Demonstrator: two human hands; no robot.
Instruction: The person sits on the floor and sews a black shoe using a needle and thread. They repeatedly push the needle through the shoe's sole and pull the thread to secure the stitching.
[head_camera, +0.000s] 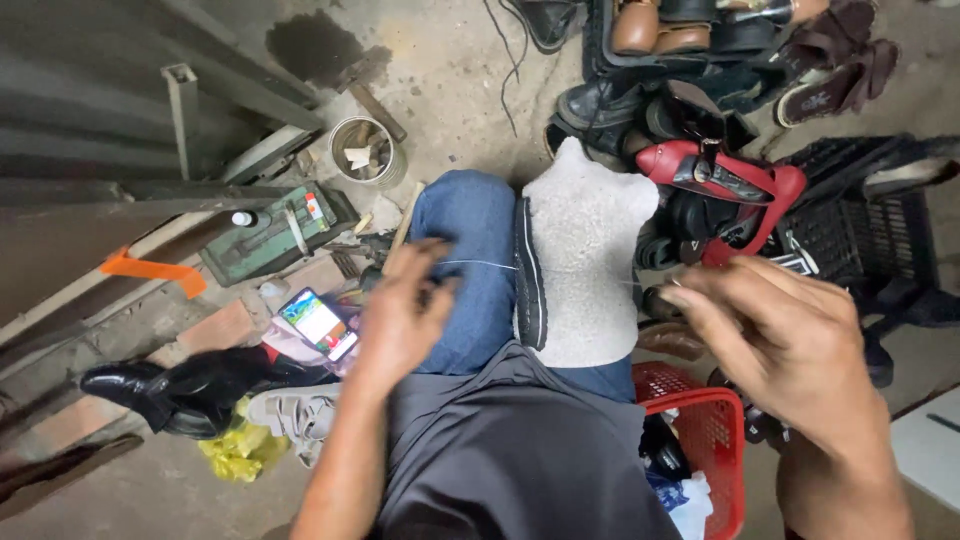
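A shoe (580, 260) with a pale fuzzy inside and a dark rubber sole lies between my knees, on my blue jeans (470, 250). A thin white thread (480, 264) runs taut across it from one hand to the other. My left hand (405, 315) pinches the thread's left end over my left thigh. On the right of the shoe, my right hand (775, 335) is blurred and pinches the thread's other end.
A phone (320, 325) with a lit screen lies at my left, near a black shoe (170, 390) and a green box (280, 235). A tin can (368, 150) stands farther off. Several shoes (700, 60) are piled ahead, with a red shoe (730, 185), a black crate (870, 210) and a red basket (710, 440) at right.
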